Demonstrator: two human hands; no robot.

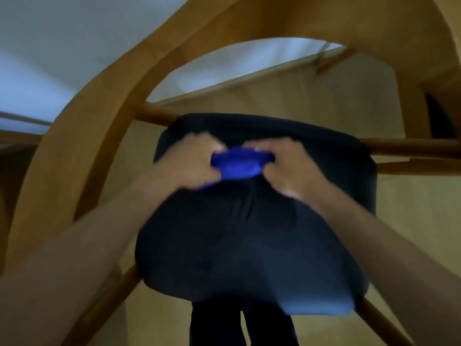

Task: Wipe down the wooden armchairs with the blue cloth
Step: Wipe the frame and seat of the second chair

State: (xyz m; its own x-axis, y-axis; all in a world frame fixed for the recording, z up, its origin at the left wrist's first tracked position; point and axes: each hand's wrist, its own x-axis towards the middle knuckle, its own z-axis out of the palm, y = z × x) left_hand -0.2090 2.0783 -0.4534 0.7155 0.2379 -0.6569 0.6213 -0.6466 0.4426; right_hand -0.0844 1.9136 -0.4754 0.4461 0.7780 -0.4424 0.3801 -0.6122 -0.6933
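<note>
A wooden armchair fills the view, its curved back and armrest arching from the lower left over the top. Its dark navy seat cushion lies in the middle. Above the cushion's far part, both hands hold a bunched blue cloth. My left hand grips the cloth's left end, and my right hand grips its right end. The frame is blurred, so finer finger detail is not readable.
Round wooden rails run left and right behind the cushion, and slanted legs run down at both lower corners. Pale floor shows under the chair. My dark trouser legs stand at the bottom edge.
</note>
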